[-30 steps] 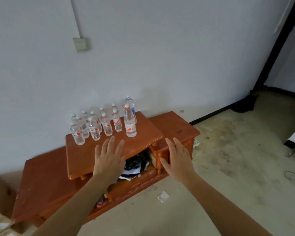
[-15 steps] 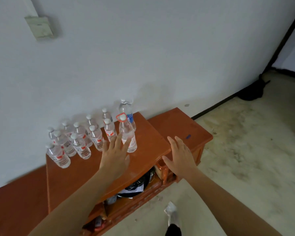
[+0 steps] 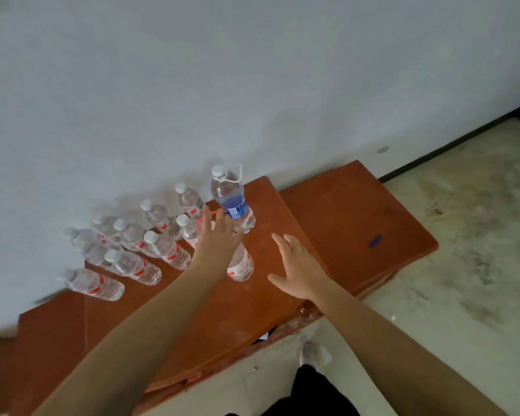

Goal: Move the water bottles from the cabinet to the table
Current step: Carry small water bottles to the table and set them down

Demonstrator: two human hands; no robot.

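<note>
Both empty: left grip (image 3: 215, 240) spread open at the front bottle (image 3: 241, 265), right grip (image 3: 297, 267) open above the cabinet (image 3: 237, 319) edge.

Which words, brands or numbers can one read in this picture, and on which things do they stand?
No text is readable here.
On the tall bottle, the blue label: print too blurred to read.
On the small bottles, the red and white labels: too blurred to read.
On the cabinet, the blue mark: too small to tell whether it holds text.
</note>
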